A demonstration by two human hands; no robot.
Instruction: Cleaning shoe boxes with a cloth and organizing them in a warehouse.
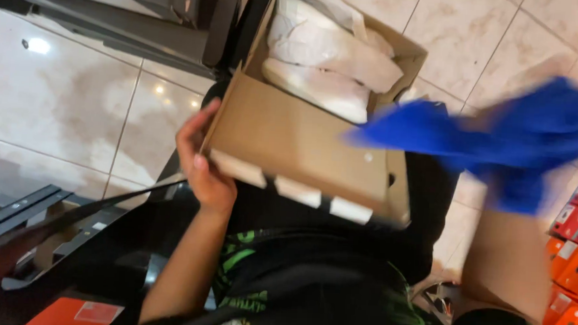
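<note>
Brown cardboard box [296, 143] w/ white shoes [319, 88], blue cloth [521, 138], orange boxes [576, 276], beige tile floor [61, 104]

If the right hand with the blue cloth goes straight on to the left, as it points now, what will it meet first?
Probably the white shoes in the open box. The blue cloth in the right hand already overlaps the box's right edge, but motion blur leaves depth unclear.

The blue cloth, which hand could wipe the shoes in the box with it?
The right hand, probably: it carries the blue cloth just beside the white shoes. The left hand is busy gripping the cardboard box.
</note>
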